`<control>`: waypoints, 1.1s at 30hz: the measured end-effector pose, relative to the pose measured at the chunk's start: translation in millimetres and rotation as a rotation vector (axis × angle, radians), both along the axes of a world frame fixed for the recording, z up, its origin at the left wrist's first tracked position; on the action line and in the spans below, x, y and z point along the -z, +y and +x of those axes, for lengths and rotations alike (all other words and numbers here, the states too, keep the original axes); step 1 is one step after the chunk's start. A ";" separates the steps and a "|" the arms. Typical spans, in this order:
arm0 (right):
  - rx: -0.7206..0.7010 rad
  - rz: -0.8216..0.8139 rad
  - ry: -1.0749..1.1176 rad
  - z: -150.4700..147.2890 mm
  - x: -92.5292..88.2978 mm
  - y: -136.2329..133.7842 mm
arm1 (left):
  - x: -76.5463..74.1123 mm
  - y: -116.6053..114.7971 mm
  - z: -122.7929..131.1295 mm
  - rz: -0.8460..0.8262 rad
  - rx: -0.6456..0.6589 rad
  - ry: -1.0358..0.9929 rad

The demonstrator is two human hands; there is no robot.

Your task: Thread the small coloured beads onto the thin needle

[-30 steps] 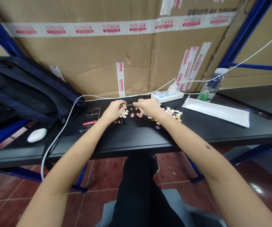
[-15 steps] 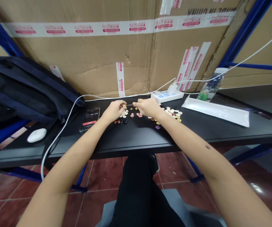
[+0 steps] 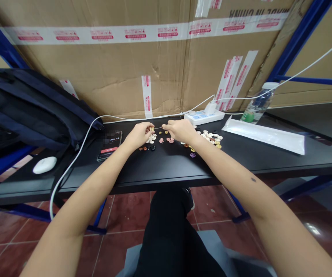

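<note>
My left hand pinches a small yellowish piece between thumb and fingers. To its right, my right hand is closed on one end of a thin stick or string that stretches towards the yellowish piece. Whether the two touch is too small to tell. Below the hands lie small pieces in groups: white ones, pink ones, and dark and orange ones. A larger mixed pile sits right of my right hand, with a purple piece below the wrist.
On the black table are a phone and white case at left, by a backpack. A power strip, white packet and bottle lie right. A white cable crosses the table.
</note>
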State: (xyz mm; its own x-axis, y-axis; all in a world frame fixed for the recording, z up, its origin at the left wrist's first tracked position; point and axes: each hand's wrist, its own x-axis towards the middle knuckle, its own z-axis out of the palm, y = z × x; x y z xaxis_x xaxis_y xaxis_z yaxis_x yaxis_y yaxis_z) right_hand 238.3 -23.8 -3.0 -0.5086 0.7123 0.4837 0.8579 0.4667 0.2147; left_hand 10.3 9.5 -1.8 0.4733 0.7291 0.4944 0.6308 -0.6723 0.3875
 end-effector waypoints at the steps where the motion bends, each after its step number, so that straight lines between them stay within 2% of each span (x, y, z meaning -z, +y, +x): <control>1: -0.002 0.001 0.002 -0.3 0.1 0.1 | -0.4 -0.2 0.0 0.004 -0.002 -0.003; 7: -0.025 -0.105 -0.029 -2.4 -1.6 -0.9 | -0.4 -1.2 0.2 0.000 -0.003 0.013; 16: 0.006 0.003 0.001 -1.7 -2.7 -2.9 | -2.1 -1.1 0.8 -0.014 -0.011 0.005; 25: 0.005 -0.127 -0.075 -5.4 -6.4 -5.3 | -1.1 -2.0 0.2 0.011 -0.011 0.019; 29: 0.034 -0.140 -0.038 -6.6 -6.5 -5.6 | -0.6 -1.3 -0.5 0.012 -0.010 0.031; 33: 0.002 -0.093 -0.009 -4.5 -3.6 -3.4 | 0.0 0.1 -1.5 0.014 -0.004 0.042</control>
State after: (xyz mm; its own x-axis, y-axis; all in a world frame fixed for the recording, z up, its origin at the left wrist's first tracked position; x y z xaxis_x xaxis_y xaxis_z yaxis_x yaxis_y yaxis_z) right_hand 233.8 -27.2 0.6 -0.5113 0.7549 0.4108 0.8570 0.4835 0.1781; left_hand 8.8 9.6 -1.8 0.4908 0.7243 0.4843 0.6491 -0.6748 0.3513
